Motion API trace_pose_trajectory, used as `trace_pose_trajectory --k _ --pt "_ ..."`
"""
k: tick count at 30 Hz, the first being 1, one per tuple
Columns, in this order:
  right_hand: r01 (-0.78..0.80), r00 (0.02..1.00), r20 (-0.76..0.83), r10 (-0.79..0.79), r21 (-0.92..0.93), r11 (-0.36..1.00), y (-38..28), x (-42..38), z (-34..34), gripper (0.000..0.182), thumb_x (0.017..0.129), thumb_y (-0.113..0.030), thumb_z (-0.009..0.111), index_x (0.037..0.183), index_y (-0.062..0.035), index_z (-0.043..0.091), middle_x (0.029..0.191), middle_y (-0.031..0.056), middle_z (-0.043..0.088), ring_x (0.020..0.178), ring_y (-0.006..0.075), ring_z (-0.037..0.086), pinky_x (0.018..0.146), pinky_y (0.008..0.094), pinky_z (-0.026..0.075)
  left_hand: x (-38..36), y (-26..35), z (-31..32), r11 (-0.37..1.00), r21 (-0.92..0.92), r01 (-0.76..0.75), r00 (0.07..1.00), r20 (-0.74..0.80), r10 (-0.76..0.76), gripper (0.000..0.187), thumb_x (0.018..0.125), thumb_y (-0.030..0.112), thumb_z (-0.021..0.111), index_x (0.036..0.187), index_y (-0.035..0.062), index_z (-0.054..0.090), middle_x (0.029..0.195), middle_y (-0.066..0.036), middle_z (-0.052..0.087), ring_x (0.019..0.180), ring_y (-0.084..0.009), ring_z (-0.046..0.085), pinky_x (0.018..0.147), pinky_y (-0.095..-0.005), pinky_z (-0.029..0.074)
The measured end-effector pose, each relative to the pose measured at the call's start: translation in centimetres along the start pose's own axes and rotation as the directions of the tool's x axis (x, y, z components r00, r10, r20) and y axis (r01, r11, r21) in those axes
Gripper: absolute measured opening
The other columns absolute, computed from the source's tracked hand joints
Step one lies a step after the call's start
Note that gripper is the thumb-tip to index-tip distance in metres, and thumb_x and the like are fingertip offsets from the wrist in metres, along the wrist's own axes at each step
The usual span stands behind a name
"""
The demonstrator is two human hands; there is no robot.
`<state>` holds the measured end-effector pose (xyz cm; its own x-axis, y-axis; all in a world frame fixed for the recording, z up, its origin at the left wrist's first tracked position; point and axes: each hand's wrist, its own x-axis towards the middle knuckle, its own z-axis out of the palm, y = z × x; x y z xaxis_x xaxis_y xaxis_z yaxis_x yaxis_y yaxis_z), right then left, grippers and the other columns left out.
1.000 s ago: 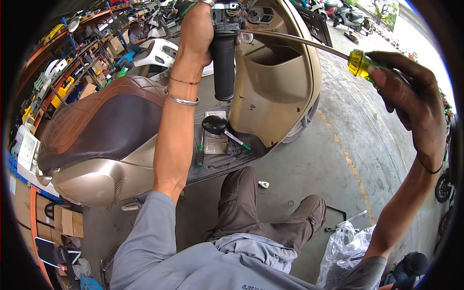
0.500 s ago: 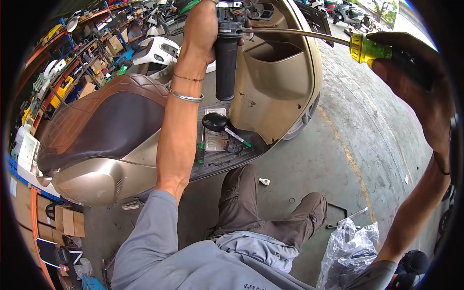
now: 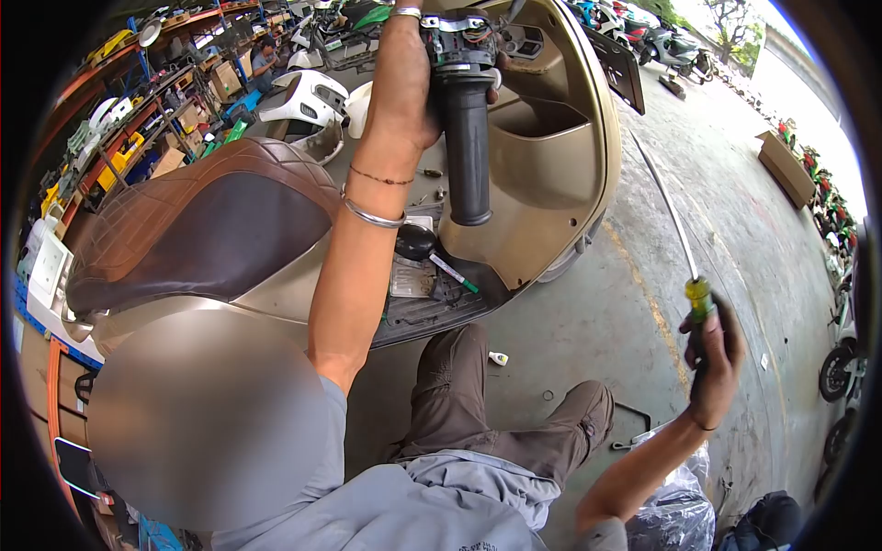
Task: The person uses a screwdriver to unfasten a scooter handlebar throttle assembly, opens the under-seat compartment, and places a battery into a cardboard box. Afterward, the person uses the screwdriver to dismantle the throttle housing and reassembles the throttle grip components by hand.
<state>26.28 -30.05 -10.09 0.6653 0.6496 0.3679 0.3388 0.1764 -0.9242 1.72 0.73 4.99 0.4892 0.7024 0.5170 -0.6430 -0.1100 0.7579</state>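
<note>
At the top, my left hand (image 3: pixel 404 87) is wrapped around the scooter's handlebar switch housing (image 3: pixel 464 50), with fingertips showing on its far side. Wires show in the opened top of the housing. Below it hangs a black rubber handlebar grip (image 3: pixel 469 156). On the right, my right hand (image 3: pixel 717 354) is closed on the yellow-green handle of a long screwdriver (image 3: pixel 698 298). Its shaft points up and left, apart from the handlebar. The gold scooter's front panel (image 3: pixel 533 174) stands behind the grip.
On the scooter's footboard (image 3: pixel 432 317) lie a black round mirror (image 3: pixel 415 242), a marker pen (image 3: pixel 453 273) and a plate. The brown seat (image 3: pixel 248 202) is at left. A small white bottle (image 3: pixel 498 358) and clear plastic bag (image 3: pixel 675 500) are on the floor. Shelves stand upper left; a blur covers the lower left.
My right hand has swung down and inward with the screwdriver, whose tip has come away from the switch housing. My left hand keeps its hold; the view has shifted slightly.
</note>
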Motion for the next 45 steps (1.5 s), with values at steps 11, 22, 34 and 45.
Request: trace_pose_trajectory --k 11,22,34,45 --pt "-0.875 0.484 -0.246 0.840 -0.099 0.474 43.3 -16.0 12.8 0.036 0.096 -0.032 0.062 0.088 0.0017 0.053 0.062 0.0078 0.054 0.047 0.0219 0.055 0.040 0.0355 0.041 -0.4 -0.2 0.5 0.988 -0.129 0.086 0.996 0.011 -0.086 0.066 0.098 0.066 0.040 0.101 0.0045 0.063 0.073 -0.007 0.065 0.061 -0.0233 0.068 0.045 -0.0399 0.058" --pt "-0.014 0.998 0.056 -0.005 0.338 0.941 12.1 0.8 19.3 0.043 0.105 -0.028 0.052 0.134 0.0043 0.055 0.113 0.0147 0.067 0.099 0.0199 0.066 0.081 0.0336 0.055 -1.8 -2.8 1.7 0.997 -0.074 -0.010 1.000 0.010 0.011 0.058 0.097 0.063 0.049 0.106 0.0069 0.059 0.088 -0.008 0.065 0.084 -0.0214 0.068 0.074 -0.0469 0.062" --pt "0.052 0.939 0.268 -0.215 0.507 0.860 -3.2 5.0 19.9 0.041 0.102 -0.028 0.057 0.125 0.0053 0.057 0.101 0.0133 0.067 0.056 0.0081 0.052 0.043 0.0220 0.037 -10.2 -0.9 -5.2 0.731 0.582 -0.356 0.828 -0.167 0.535 0.053 0.095 0.029 0.071 0.129 -0.0071 0.051 0.115 -0.013 0.062 0.102 -0.0165 0.060 0.088 -0.0307 0.052" --pt "0.028 0.909 0.337 -0.244 0.534 0.845 -2.7 6.4 20.3 0.043 0.102 -0.027 0.056 0.130 0.0059 0.053 0.106 0.0174 0.066 0.058 0.0091 0.053 0.042 0.0209 0.037 -25.7 23.5 -26.7 0.548 0.829 0.112 -0.070 -0.544 0.836 0.085 0.082 0.037 0.078 0.135 -0.0176 0.042 0.144 -0.032 0.045 0.133 -0.0361 0.045 0.115 -0.0412 0.031"
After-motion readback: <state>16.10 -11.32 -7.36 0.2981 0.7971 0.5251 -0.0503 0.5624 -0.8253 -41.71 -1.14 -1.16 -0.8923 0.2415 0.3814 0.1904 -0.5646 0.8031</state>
